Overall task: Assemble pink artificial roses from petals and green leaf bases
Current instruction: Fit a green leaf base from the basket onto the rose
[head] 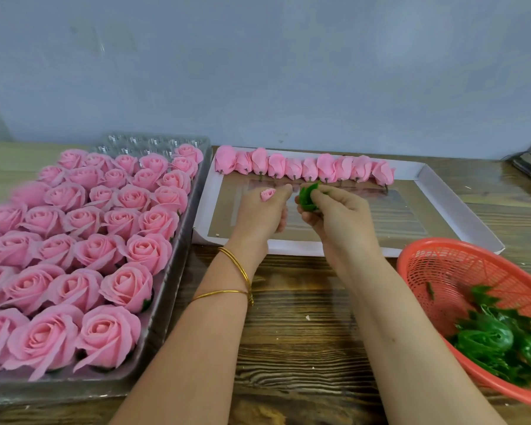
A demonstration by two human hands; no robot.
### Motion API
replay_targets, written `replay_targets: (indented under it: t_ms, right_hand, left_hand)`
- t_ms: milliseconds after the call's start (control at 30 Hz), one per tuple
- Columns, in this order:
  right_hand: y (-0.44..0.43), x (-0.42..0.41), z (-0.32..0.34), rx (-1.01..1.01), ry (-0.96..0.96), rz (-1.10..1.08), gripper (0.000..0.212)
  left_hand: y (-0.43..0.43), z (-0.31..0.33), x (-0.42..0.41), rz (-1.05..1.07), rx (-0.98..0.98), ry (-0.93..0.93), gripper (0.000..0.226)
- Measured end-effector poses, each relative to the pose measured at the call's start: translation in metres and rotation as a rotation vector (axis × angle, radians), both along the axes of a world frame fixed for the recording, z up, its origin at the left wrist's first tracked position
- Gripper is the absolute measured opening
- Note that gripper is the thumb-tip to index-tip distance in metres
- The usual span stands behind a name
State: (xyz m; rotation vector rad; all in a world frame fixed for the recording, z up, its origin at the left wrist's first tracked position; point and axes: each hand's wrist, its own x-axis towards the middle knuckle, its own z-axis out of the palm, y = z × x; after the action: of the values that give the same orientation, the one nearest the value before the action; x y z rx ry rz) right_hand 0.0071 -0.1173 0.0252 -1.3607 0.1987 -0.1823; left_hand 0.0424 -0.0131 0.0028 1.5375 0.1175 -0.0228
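Currently we note, at centre frame, our left hand (262, 214) curled round a small pink bud (268, 194), our right hand (334, 214) pinching a green leaf base (307, 199) just beside it, both above the white tray (460, 207). More leaf bases (497, 338) lie in the red basket (411, 262), lower right.

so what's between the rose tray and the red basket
In the head view: both forearms over the wooden table, and the white tray rim.

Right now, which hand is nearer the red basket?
Right. The right hand, pinching a green leaf base, is up-left of the red basket; the left hand, holding a pink bud, is farther left.
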Motion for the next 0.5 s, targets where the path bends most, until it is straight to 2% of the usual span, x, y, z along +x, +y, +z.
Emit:
replay_targets:
  t_ms: [200, 333, 400, 500]
  right_hand:
    - [-0.002, 0.009, -0.013, -0.236, -0.003, -0.093, 0.029]
    - [-0.001, 0.01, -0.017, -0.456, -0.02, -0.118, 0.04]
    - [0.001, 0.01, -0.017, -0.525, -0.016, -0.103, 0.043]
    - [0.005, 0.009, -0.017, -0.575, -0.009, -0.071, 0.041]
  left_hand:
    - [0.001, 0.005, -0.003, -0.042, -0.025, -0.012, 0.029]
    - [0.0, 0.009, -0.005, -0.073, -0.139, -0.02, 0.043]
    - [0.0, 0.011, -0.006, -0.1, -0.189, -0.019, 0.052]
    - [0.0, 0.013, -0.006, -0.126, -0.238, -0.033, 0.053]
